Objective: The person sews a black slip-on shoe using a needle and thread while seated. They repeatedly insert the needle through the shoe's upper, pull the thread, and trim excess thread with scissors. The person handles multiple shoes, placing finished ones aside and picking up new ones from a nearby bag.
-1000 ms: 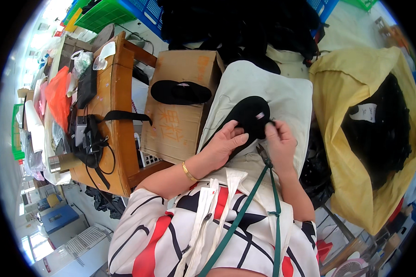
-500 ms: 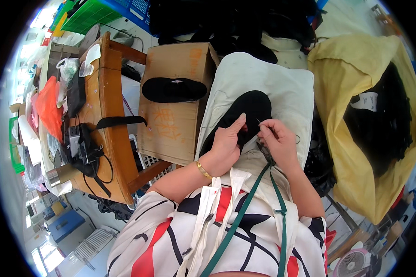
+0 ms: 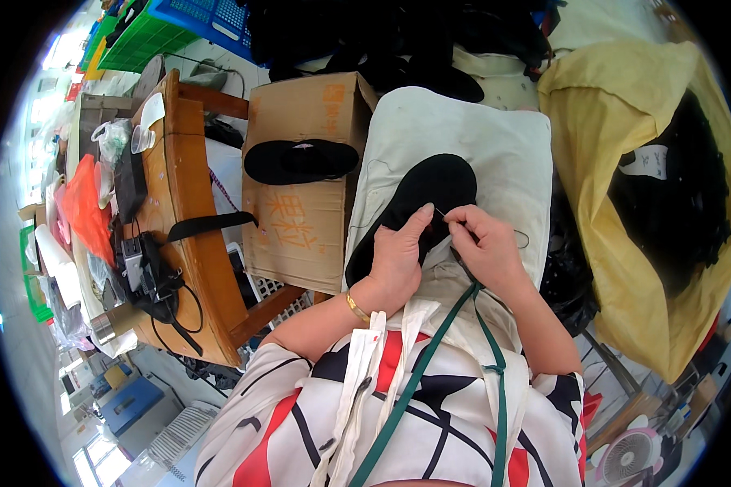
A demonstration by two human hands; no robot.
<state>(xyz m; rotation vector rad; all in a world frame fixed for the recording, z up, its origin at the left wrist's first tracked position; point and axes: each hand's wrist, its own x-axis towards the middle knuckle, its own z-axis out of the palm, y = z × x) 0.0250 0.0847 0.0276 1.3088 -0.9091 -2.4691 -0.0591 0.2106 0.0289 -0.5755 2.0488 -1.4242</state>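
A black cloth shoe [image 3: 433, 180] lies slantwise on a white padded cushion [image 3: 508, 138] on my lap. My left hand [image 3: 398, 256] grips its near part, thumb on top and fingers curled out of sight. Between my right thumb and index finger a thin needle [image 3: 439, 213] is pinched, its tip pointing at the shoe near my left thumb. My right hand [image 3: 487, 247] is closed, with the other fingers folded in. A green cord [image 3: 418, 365] runs down over my patterned clothing to below my right hand, where the snips on its end are mostly hidden.
On the left, another black shoe [image 3: 288, 162] rests on a cardboard box [image 3: 292, 260], beside a wooden table [image 3: 179, 170] with a black strap and small devices. A yellow sack [image 3: 601, 105] holding black items stands at the right. Black pieces [image 3: 414, 40] are heaped beyond the cushion.
My right hand has moved slightly left, bringing the needle close to my left thumb. The snips on the cord are now more hidden. The view has shifted a little.
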